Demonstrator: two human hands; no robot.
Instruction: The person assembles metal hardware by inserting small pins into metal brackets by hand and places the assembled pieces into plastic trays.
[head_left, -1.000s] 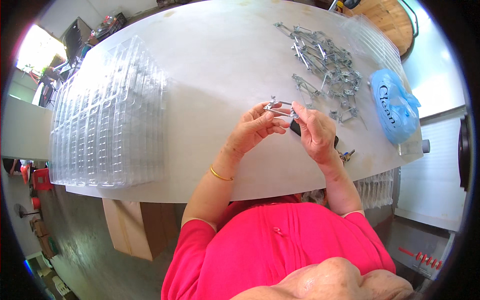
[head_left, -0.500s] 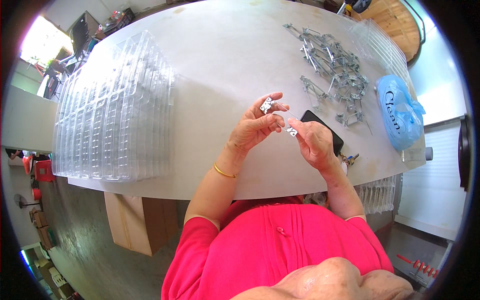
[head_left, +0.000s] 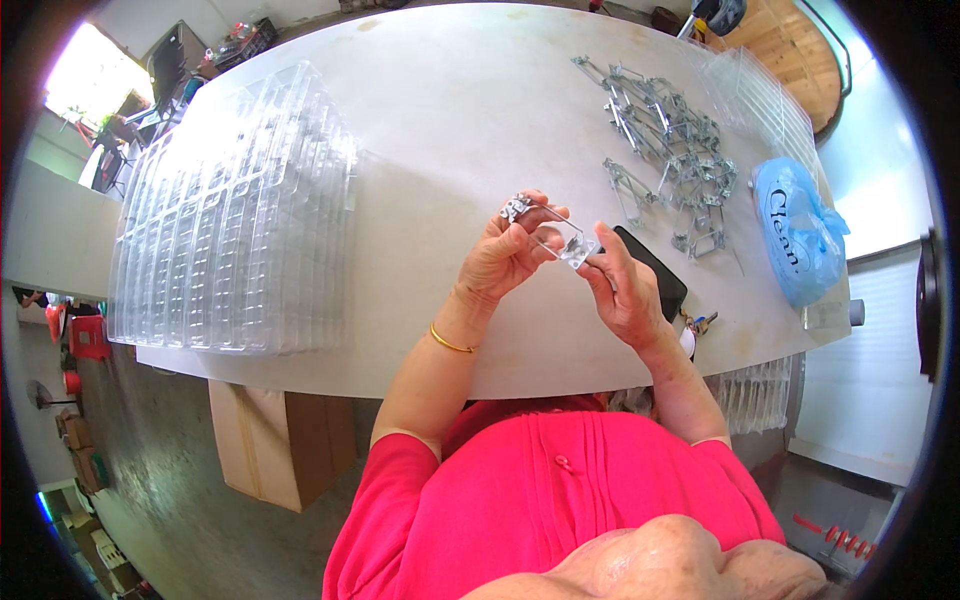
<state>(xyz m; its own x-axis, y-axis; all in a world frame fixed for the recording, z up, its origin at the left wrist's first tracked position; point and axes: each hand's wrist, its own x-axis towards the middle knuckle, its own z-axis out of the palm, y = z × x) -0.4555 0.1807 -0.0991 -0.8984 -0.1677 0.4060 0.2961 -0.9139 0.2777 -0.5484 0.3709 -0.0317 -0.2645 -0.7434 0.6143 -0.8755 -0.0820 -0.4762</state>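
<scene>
Between my hands, raised over the table, is a metal bracket assembly [head_left: 575, 247] with two thin rods joining a small plate at each end. My left hand [head_left: 500, 252] grips its left end, fingers curled round the plate and rods. At the right end, my right hand [head_left: 624, 290] pinches the bright plate between thumb and fingers, index finger raised. Further off on the right lies a loose pile of similar metal assemblies [head_left: 690, 165], rods and plates tangled together.
Stacked clear plastic trays [head_left: 230, 230] stand on the left of the white table [head_left: 440, 130]. A black phone [head_left: 655, 272] and keys [head_left: 704, 322] lie by my right hand. A blue plastic bag [head_left: 795, 235] and more clear trays [head_left: 765, 95] sit at the right edge. A cardboard box [head_left: 280, 440] stands below.
The metal assembly has turned in my hands, so its right plate now shows a broad shiny face. My right fingers have shifted their hold, the index finger lifting.
</scene>
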